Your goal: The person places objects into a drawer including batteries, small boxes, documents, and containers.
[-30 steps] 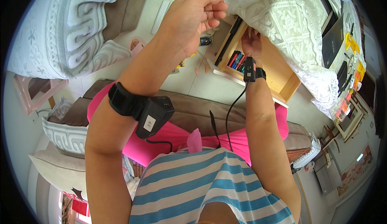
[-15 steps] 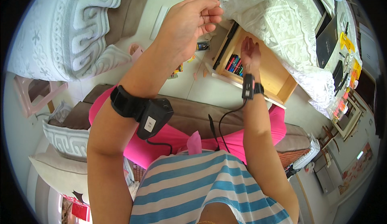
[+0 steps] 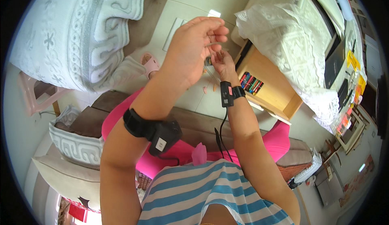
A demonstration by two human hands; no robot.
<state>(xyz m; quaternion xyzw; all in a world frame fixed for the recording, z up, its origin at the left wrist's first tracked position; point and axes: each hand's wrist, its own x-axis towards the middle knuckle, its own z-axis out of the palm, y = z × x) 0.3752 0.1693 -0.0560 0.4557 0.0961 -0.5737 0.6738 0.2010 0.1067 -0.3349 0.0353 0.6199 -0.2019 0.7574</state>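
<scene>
My left hand [image 3: 194, 48] is raised over the floor in the middle, its fingers curled in toward the thumb. What they hold, if anything, is too small to make out. Just beside its fingertips, my right hand [image 3: 224, 65] has its palm turned up and its fingers loosely bent and apart, with nothing visible in it. To the right stands a pulled-out wooden drawer [image 3: 279, 93]. A row of several coloured markers [image 3: 251, 83] lies inside, near its left end. A white lace cloth [image 3: 279, 38] hangs over the furniture above the drawer, apart from both hands.
A pink clog [image 3: 150, 63] is on the tiled floor [image 3: 196, 93], with small scraps about. A patterned white cover [image 3: 93, 34] drapes the seat at left, above a pink stool [image 3: 34, 93]. Dark flat devices [image 3: 336, 61] and yellow packets lie on the tabletop at right.
My right hand has come out of the drawer and moved left, close to my left hand. My left hand has lowered, away from the lace cloth. The markers show more fully.
</scene>
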